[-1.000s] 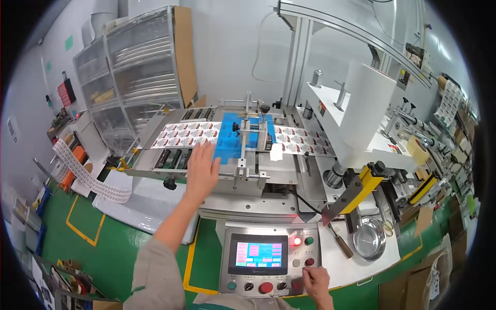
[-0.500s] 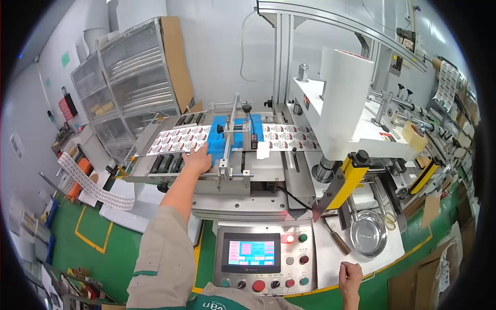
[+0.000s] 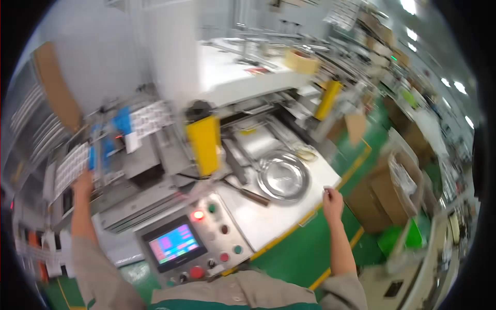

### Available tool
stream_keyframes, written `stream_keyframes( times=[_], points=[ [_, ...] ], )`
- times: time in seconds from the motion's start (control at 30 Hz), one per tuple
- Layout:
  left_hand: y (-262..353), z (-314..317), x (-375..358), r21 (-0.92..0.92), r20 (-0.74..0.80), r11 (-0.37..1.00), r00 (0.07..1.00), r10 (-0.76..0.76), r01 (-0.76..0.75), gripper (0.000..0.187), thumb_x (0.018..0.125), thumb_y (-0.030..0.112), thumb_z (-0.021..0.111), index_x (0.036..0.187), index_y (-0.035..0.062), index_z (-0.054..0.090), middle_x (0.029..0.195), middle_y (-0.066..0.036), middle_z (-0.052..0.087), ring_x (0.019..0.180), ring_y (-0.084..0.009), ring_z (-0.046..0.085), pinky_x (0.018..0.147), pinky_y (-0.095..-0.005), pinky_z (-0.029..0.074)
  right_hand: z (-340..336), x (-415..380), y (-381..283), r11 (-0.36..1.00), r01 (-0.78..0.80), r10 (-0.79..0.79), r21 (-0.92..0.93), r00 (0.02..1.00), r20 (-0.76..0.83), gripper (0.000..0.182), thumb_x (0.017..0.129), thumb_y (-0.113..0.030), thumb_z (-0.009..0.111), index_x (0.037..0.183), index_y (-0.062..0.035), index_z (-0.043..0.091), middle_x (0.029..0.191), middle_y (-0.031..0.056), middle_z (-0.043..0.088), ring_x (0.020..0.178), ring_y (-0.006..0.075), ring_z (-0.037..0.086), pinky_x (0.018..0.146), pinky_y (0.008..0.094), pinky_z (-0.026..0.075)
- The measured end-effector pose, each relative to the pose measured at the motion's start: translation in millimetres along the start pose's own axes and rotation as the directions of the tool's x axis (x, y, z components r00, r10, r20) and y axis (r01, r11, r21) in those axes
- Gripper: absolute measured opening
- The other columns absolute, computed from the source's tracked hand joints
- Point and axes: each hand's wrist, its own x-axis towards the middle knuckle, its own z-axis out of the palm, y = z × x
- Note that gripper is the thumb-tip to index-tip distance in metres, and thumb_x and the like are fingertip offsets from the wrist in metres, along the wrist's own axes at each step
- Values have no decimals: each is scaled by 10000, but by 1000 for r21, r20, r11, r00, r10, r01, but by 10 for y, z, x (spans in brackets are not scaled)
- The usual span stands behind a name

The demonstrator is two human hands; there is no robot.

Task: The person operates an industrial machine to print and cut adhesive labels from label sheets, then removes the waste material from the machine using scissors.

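My left hand [image 3: 82, 182] is stretched out at the near edge of a printed label strip [image 3: 71, 164], beside the blue plate [image 3: 123, 121] of the machine. Motion blur smears its fingers. My right hand [image 3: 333, 200] hangs by the corner of a white tabletop [image 3: 315, 194], its fingers curled together. A small dark spot shows at the fingertips, too small to name. Left of that hand, a round metal pan [image 3: 284, 176] rests on the tabletop, and a wooden-handled tool [image 3: 250, 196] lies beside the pan.
A control panel with a lit screen [image 3: 173, 245] is in front of me. A yellow post [image 3: 204, 147] rises behind it. A tape roll [image 3: 301, 62] sits on the machine's white cover. Cardboard boxes [image 3: 380, 196] and a green bin [image 3: 408, 235] stand at the right.
The view has swung right and tilted, so the machine appears farther left. My right hand is raised beside the tabletop corner, still closed. The left hand stays by the strip.
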Motion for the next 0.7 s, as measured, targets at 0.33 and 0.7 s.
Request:
stream_keyframes(
  times=[0.33,0.7],
  points=[
    [-1,45,-63,-141,-36,990,999,-21,16,570,909,391,363,1432,237,195,1468,-91,258,1289,-363,333,1014,-627,192,640,1174,1567,914,-296,344,-276,927,146,453,869,-348,512,1151,5,542,1089,225,585,1036,381,543,893,447,423],
    [311,-419,-529,-313,-20,943,991,-130,117,527,905,312,388,1409,237,255,1397,-29,400,1318,-331,290,1038,-647,102,1475,1786,3478,679,713,-627,-174,687,367,490,972,-315,329,1335,9,383,1363,193,396,1268,298,357,1067,405,259]
  ],
)
